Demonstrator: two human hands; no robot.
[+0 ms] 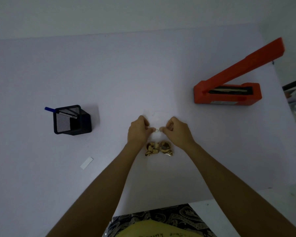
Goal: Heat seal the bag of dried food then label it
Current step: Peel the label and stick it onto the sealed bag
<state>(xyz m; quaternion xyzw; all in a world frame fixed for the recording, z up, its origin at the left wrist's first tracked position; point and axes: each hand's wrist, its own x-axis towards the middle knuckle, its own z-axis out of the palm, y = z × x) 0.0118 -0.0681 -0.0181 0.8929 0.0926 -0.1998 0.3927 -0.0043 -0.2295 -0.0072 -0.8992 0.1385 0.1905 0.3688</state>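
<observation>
A clear bag of dried food [159, 148] lies on the white table [143, 74] in front of me; its brown pieces show between my wrists. Just beyond it, my left hand [138, 131] and my right hand [175, 130] pinch the two ends of a small white label [157, 130] with dark writing. The label is held over the bag's far, transparent part, whose outline is hard to make out. At the right stands the red heat sealer [227, 93] with its arm raised.
A black mesh pen holder [71, 120] with a blue pen and a silver item stands at the left. A white paper strip [86, 163] lies near the front left. The table's right edge runs close behind the sealer.
</observation>
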